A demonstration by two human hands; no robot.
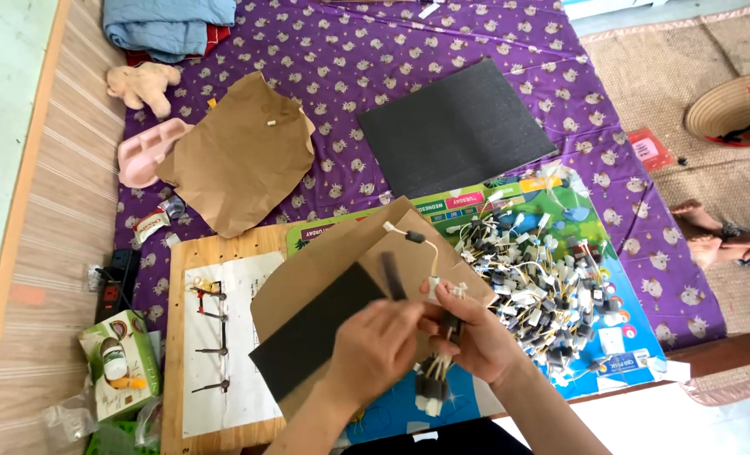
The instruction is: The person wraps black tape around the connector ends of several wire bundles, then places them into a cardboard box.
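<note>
Left hand (373,350): grip closed on strip of dark tape (393,275). Right hand (474,337): grip closed around bundle of wired connectors (436,381), one wire (417,240) arcing upward. Both hands above brown cardboard (324,270). Connector pile (543,282) just right, on colourful mat (636,337).

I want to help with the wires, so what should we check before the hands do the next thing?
1. Left hand has hold of the cable: cannot tell, its fingers hide the contact.
2. Right hand grips the cable bundle: ok, bundle hangs below the hand.
3. Loose cable is free of snags: ok, it arcs up clear.
4. Pile of cables within reach: ok, just right of the hands.
5. Black strip at hand: ok, lying on the cardboard.
6. Wooden board with pegs unobstructed: ok.
</note>
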